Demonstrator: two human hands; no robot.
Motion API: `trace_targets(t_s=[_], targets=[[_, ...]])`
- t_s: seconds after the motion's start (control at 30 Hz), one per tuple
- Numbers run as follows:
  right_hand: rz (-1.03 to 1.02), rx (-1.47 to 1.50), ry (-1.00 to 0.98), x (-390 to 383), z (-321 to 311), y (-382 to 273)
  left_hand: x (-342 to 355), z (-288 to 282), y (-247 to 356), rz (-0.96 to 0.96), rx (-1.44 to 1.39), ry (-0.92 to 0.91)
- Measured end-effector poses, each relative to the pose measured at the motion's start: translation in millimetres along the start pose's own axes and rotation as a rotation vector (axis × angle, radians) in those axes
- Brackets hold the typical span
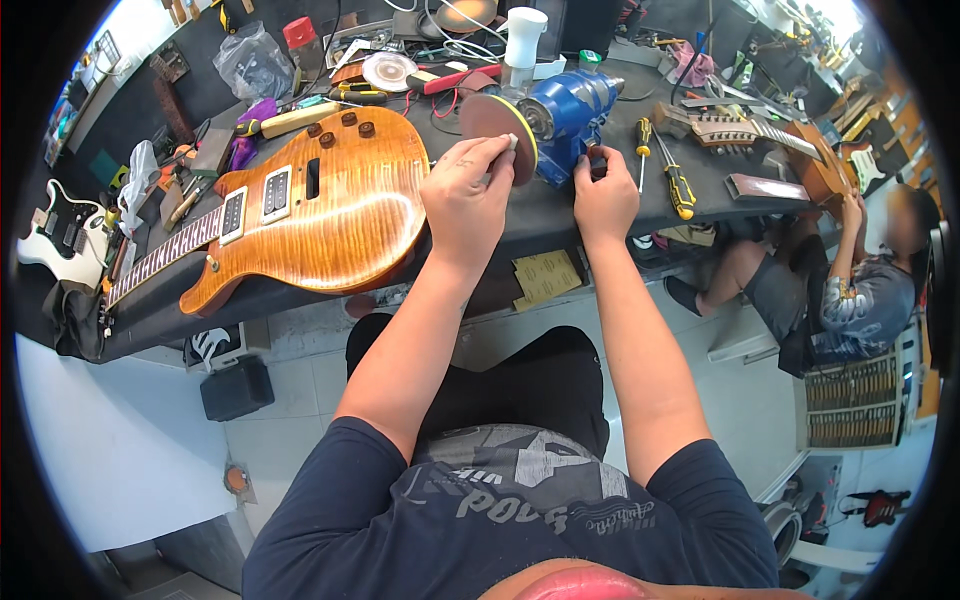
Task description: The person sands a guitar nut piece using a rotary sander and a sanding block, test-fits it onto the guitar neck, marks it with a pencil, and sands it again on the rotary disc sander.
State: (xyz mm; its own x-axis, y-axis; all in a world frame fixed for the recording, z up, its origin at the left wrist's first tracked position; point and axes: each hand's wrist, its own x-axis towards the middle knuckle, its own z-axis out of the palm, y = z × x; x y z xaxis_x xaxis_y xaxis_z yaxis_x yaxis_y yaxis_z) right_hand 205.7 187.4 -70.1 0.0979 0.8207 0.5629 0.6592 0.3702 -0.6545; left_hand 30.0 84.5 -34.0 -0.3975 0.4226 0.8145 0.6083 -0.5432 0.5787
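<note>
Disc (488, 112) — one o'clock from your left hand (468, 198), the nearer, pinching a small pale piece (513, 142); blue motor (572, 103), axis eight-to-two; your right hand (607, 200) fingering its dark knob (596, 153).

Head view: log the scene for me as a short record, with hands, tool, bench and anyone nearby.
left hand: pinching a small pale piece by the round disc; contact unclear
right hand: fingers at the near side of the blue power tool
disc motion: cannot tell
bench left: amber electric guitar, strings not visible
bench right: two screwdrivers
nearby: seated co-worker at right, holding another guitar
</note>
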Motion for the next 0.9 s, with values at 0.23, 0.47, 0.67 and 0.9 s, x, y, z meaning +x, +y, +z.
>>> trace_targets(t_s=[0.23, 0.47, 0.67, 0.9], targets=[[0.007, 0.001, -0.005, -0.4, -0.3, -0.9, 7.0, 0.9, 0.3, 0.002, 0.005, 0.016], [0.009, 0.001, 0.007, -0.6, 0.0, -0.8, 16.5, -0.8, -0.3, -0.004, 0.019, 0.028], [0.003, 0.002, 0.018, -1.0, 0.0, -1.0, 21.6, -1.3, -4.2, -0.032, 0.022, 0.051], [0.005, 0.007, 0.008, -1.0, 0.4, 0.4, 22.1, -1.1, -9.4, -0.059, 0.012, 0.074]])
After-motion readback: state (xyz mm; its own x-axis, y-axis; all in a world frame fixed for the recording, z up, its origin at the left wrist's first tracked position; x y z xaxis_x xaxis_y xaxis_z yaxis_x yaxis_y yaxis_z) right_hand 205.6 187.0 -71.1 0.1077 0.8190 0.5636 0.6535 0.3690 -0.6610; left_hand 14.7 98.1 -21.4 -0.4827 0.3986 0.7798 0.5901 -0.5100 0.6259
